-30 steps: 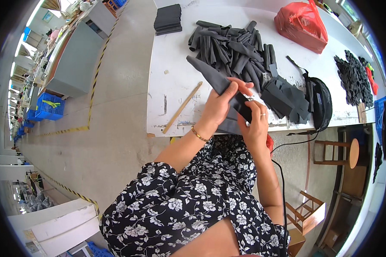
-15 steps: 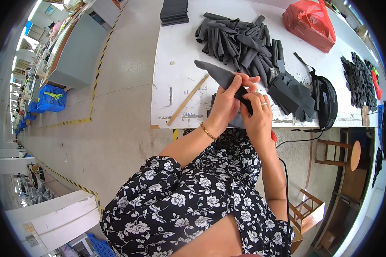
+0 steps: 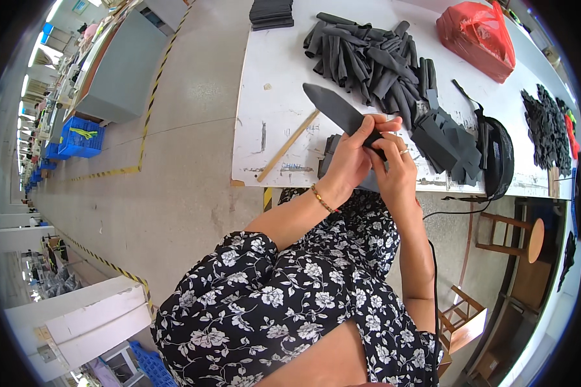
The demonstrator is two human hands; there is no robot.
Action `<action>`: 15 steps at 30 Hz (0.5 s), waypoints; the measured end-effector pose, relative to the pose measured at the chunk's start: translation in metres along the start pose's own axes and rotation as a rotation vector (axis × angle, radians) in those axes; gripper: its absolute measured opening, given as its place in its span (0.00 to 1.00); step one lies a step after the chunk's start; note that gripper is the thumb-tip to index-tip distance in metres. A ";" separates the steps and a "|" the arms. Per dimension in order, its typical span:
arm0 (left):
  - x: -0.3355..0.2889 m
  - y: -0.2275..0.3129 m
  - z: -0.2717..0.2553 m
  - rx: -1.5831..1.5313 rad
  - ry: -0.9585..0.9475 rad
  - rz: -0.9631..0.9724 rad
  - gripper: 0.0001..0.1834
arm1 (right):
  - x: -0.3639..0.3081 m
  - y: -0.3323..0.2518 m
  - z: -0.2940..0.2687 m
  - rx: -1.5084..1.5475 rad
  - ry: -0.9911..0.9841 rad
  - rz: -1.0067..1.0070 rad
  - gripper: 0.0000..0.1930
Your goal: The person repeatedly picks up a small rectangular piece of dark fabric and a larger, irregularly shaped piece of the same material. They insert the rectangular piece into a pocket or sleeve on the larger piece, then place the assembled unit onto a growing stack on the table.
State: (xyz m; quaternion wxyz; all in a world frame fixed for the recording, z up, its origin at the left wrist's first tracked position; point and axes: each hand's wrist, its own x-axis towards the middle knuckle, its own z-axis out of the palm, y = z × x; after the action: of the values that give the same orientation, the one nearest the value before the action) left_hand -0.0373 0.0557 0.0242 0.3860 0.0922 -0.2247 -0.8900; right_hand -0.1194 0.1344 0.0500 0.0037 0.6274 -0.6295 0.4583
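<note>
A long dark grey fabric piece is held above the near edge of the white table, its narrow end pointing to the far left. My left hand is closed round its lower part, thumb on top. Fingers of my right hand pinch the near end, close beside the left. Beyond my hands lies a heap of rolled dark fabric tubes. Flat dark pieces are spread to the right of them. More grey pieces lie partly hidden beneath my left hand.
A wooden stick lies left of my hands. Farther off are a stack of dark pieces and a red plastic bag. On the right are a black mesh bag, a dark heap and a stool below.
The fabric piece now looks straighter and flatter, its far end less bent. Both hands stay on it, with small finger shifts. The whole view has shifted slightly.
</note>
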 end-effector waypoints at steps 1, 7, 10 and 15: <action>-0.001 -0.002 -0.004 -0.007 0.012 -0.023 0.15 | -0.003 0.005 0.000 -0.023 -0.013 -0.003 0.13; 0.000 0.008 -0.013 0.083 0.010 -0.008 0.17 | -0.017 0.006 -0.009 0.082 -0.089 0.121 0.10; 0.004 0.019 -0.004 -0.061 0.068 -0.007 0.19 | -0.020 0.013 -0.018 0.114 -0.032 0.098 0.05; 0.018 0.030 0.005 0.014 0.028 0.161 0.18 | -0.010 0.011 -0.023 0.138 0.011 0.091 0.05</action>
State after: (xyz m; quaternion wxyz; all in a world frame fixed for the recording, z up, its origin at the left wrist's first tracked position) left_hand -0.0322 0.0259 0.0429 0.4588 0.0889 -0.2323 -0.8530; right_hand -0.1395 0.1536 0.0510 -0.0569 0.5942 -0.6242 0.5040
